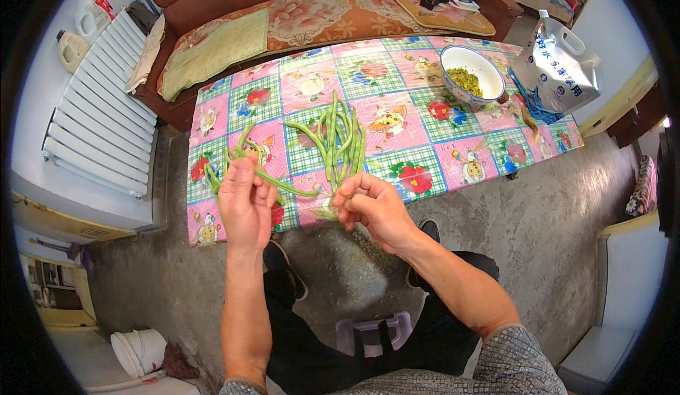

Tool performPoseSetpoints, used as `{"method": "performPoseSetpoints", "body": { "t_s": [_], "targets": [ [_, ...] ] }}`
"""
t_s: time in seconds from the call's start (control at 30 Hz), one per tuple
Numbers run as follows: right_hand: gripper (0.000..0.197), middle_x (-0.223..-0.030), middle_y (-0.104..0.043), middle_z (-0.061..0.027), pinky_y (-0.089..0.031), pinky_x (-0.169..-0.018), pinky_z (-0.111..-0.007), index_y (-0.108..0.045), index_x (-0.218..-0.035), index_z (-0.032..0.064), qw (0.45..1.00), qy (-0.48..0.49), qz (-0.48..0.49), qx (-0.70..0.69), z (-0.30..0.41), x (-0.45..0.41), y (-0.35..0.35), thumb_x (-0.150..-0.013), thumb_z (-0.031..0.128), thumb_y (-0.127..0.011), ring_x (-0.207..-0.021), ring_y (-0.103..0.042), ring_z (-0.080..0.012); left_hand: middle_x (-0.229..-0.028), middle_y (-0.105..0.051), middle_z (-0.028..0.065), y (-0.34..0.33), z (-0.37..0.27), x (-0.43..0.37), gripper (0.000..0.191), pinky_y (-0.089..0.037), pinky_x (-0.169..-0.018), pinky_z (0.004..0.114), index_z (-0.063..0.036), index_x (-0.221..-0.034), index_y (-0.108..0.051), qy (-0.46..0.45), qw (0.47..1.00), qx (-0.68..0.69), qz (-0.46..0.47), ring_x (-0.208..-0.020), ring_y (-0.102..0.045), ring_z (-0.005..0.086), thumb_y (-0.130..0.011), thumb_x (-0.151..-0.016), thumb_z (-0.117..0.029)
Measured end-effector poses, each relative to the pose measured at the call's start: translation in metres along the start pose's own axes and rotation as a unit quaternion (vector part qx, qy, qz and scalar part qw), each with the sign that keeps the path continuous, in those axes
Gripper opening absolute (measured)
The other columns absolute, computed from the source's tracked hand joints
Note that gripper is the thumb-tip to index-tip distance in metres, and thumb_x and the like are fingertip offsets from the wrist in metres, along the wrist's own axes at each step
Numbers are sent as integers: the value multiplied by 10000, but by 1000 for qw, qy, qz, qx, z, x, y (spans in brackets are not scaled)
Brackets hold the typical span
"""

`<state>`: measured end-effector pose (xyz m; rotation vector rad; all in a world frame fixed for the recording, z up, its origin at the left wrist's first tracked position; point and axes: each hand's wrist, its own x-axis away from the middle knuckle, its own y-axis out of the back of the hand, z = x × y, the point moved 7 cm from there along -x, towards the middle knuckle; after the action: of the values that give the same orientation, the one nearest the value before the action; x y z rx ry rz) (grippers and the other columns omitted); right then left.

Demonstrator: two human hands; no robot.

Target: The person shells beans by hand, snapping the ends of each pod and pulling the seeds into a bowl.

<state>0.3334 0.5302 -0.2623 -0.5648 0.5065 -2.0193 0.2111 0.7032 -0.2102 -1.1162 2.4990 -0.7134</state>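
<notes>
My left hand (245, 198) is raised over the near left part of the table, its thumb and fingers closed on a long green bean (289, 186). The bean slants down to the right, its free end close to my right hand (372, 209). That hand's fingers are curled, thumb near the fingertips; whether something small sits between them is hidden. Beyond it lies a bundle of green beans (340, 140), pods side by side and pointing away from me. More green beans (211, 177) lie on the left, partly covered by my left hand.
A patterned plastic cloth (414, 180) covers the low table. Towards its far right are a white bowl (478, 63) holding yellow-green bits and a large water bag (558, 68) with a handle. A sofa (319, 17) runs along the far side; a white radiator (101, 113) stands left.
</notes>
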Motion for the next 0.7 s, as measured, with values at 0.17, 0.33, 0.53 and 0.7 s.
{"method": "performPoseSetpoints", "body": {
  "t_s": [0.17,0.33,0.53,0.7],
  "targets": [
    [223,-975,-677,-50,-527,-653,-273,-623,-1169,14,999,-47,4,-13,-11,-3,-1,-956,52,-570,-801,-651,-120,-807,-505,-39,11,-1,-3,205,-377,-550,212,-61,-1164,-618,52,994,95,-11,-681,-433,52,-571,-1079,-242],
    [250,-947,-678,-24,-521,-644,-247,-640,-1211,4,993,-52,64,81,-19,1,-19,-1014,156,-624,-798,-640,-93,-808,-518,-41,12,14,-1,208,-383,-545,203,-67,-1158,-624,112,981,154,-18,-665,-439,47,-559,-1085,-251],
    [218,-885,-681,2,-518,-648,-247,-677,-1135,20,991,-57,68,103,-18,1,-15,-1017,202,-656,-760,-636,-77,-821,-538,-36,17,18,-3,204,-395,-558,206,-66,-1153,-633,109,982,144,-45,-661,-452,49,-565,-1082,-245],
    [200,-914,-694,-9,-516,-660,-243,-676,-1138,32,992,-47,95,66,-9,6,-23,-988,163,-695,-768,-638,-80,-817,-560,-40,19,21,-2,196,-419,-592,215,-57,-1153,-638,113,983,133,-54,-680,-490,54,-592,-1068,-228]
  ]
}}
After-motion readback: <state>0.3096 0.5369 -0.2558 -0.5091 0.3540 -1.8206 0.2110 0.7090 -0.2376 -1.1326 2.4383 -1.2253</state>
